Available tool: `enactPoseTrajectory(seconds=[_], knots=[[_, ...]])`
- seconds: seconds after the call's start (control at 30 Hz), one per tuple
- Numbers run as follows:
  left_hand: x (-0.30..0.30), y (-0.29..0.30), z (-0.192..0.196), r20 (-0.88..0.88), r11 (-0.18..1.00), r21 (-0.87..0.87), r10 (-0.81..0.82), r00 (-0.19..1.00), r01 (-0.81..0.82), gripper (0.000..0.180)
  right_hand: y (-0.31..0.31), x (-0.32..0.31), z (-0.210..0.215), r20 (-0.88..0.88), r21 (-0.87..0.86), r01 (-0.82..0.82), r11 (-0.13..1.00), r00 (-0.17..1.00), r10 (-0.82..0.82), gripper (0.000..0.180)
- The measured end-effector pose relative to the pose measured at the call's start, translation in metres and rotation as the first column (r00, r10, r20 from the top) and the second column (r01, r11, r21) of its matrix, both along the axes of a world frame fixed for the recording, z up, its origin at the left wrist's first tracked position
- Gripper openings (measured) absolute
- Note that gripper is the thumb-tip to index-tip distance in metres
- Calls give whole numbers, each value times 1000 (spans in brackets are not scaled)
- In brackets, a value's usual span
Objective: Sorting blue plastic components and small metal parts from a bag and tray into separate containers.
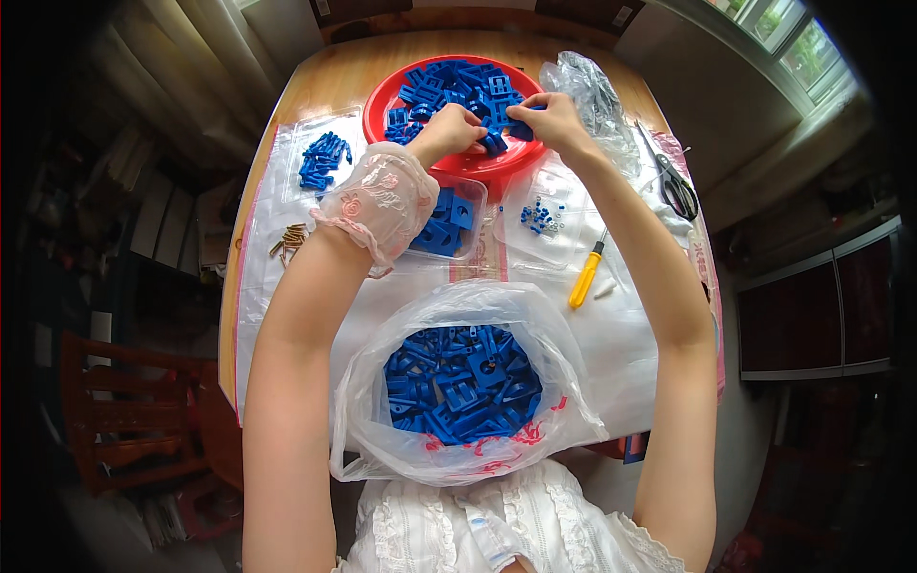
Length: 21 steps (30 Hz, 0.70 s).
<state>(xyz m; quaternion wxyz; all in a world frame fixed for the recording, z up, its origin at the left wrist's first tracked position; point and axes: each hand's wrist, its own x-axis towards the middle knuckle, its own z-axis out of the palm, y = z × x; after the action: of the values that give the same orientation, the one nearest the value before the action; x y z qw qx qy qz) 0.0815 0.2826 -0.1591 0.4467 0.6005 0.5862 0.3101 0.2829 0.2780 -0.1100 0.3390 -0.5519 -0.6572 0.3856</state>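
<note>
Worktop (287, 95) of pale wood carries a round red plastic tray (382, 100) heaped with small blue plastic parts (449, 81), within easy reach. Left hand (447, 129) and right hand (554, 119) meet over it, fingers pinched on one blue piece (497, 143), seemingly to steady it.

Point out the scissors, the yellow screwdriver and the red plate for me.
scissors (676, 187), head view, on the black handles.
yellow screwdriver (584, 280), head view, on the yellow handle.
red plate (380, 98), head view, on the bare left rim.
</note>
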Motion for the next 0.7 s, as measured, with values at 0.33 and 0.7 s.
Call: enactPoseTrajectory(seconds=[0.33,0.7], knots=[[-12,-49,43,-193,964,210,-125,973,165,37,15,3,7,265,166,68,984,958,-111,39],[-44,-257,166,-326,867,429,-112,939,252,21,-176,-1,117,267,416,-441,795,895,357,12]])
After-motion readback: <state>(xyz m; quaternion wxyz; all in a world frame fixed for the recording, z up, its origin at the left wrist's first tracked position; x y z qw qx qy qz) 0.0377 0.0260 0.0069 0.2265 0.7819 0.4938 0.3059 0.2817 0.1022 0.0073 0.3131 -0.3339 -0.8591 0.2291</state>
